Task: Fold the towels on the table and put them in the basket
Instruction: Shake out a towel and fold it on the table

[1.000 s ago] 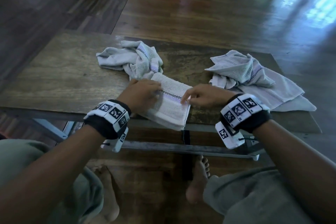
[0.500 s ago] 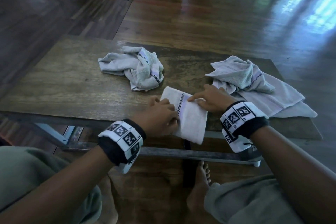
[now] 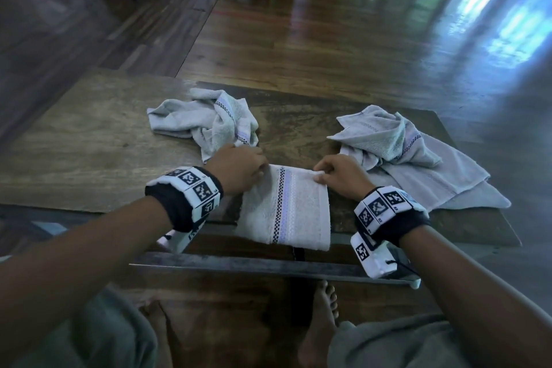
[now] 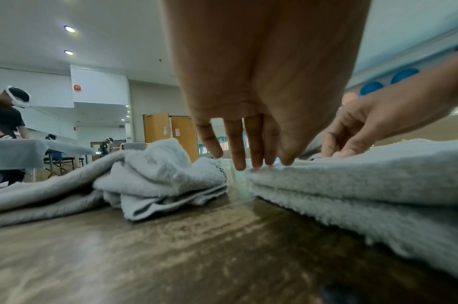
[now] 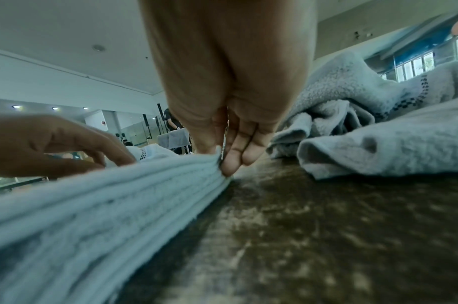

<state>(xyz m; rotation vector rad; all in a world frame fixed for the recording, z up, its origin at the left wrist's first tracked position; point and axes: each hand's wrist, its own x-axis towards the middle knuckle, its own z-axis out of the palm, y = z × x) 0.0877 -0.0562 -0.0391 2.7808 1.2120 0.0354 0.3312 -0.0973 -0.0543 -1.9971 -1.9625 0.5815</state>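
A folded white towel [image 3: 286,206] with a checked stripe lies at the near edge of the wooden table [image 3: 89,158], its near end hanging over. My left hand [image 3: 239,167] is at its far left corner. In the left wrist view my left hand [image 4: 261,162] has straight fingers, with the tips and thumb resting on top of the folded towel [image 4: 365,181]. My right hand [image 3: 340,176] pinches the far right corner. The right wrist view shows that hand [image 5: 220,158] with thumb above and fingers against the edge of the folded towel [image 5: 105,205]. No basket is in view.
A crumpled towel [image 3: 206,119] lies just beyond my left hand. A pile of two more towels [image 3: 403,152] sits right of my right hand, one crumpled on one spread flat. My bare feet [image 3: 319,323] are under the table, with wooden floor beyond.
The towel was folded over into a narrower strip and squared to the table edge. Both hands moved from its middle to its far corners.
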